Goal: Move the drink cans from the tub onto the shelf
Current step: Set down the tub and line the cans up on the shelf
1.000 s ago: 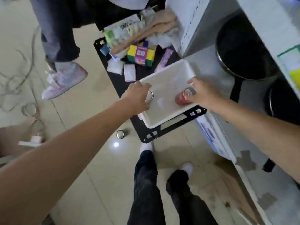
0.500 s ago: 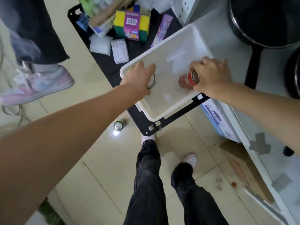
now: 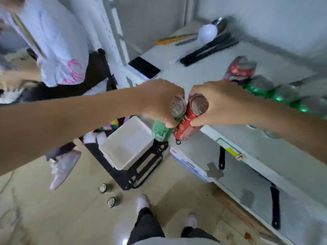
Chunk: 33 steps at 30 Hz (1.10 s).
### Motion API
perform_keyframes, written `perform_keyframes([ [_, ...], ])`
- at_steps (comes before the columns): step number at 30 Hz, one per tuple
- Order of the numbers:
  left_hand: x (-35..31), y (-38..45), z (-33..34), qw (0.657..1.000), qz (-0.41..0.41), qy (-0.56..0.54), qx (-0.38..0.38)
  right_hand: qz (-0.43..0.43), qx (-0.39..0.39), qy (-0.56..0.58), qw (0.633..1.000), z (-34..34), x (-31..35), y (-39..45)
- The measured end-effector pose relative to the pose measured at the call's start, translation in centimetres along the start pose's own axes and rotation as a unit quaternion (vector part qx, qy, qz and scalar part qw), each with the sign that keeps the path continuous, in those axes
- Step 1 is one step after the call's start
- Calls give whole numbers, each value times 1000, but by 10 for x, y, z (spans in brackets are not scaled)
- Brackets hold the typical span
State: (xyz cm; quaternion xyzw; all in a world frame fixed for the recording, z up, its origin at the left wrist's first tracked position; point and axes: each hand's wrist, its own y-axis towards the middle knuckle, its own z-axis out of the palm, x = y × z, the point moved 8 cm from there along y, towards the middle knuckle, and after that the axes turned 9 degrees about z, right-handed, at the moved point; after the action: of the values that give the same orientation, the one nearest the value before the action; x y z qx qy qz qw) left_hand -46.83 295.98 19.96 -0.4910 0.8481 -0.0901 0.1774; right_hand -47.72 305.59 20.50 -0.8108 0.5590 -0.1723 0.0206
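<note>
Head view: both cans have left the tub; left hand grips green can, right hand red can, nearing the shelf.

A single head-worn wide-angle camera looks forward and down, close over both hands at the shelf edge. The tub and floor lie farther below, somewhat blurred.

Soft even light, motion blur, wide-angle warp.

Black phone by the upright, white bulb farther back, pale sneaker on the floor.
</note>
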Motion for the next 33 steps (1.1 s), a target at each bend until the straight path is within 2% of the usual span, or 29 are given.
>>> perform_keyframes([
  [2, -72, 17, -32, 998, 64, 22, -4, 54, -34, 2, 998, -47, -50, -55],
  [6, -189, 53, -65, 987, 161, 18, -12, 151, -80, -22, 985, -91, -135, -135],
  [9, -263, 87, -73, 978, 201, 44, -38, 249, -85, -25, 964, -95, -204, -179],
  [12, -307, 118, -63, 973, 208, 89, -45, 312, -96, -11, 945, -88, -256, -197],
  [18, -325, 177, -20, 964, 167, 204, -22, 323, -108, 52, 939, -57, -304, -174],
  [23, -302, 211, 4, 977, 104, 185, 15, 342, -100, 95, 930, -37, -325, -146],
  [33, -298, 221, 17, 978, 114, 170, 25, 347, -75, 77, 932, -21, -342, -136],
])
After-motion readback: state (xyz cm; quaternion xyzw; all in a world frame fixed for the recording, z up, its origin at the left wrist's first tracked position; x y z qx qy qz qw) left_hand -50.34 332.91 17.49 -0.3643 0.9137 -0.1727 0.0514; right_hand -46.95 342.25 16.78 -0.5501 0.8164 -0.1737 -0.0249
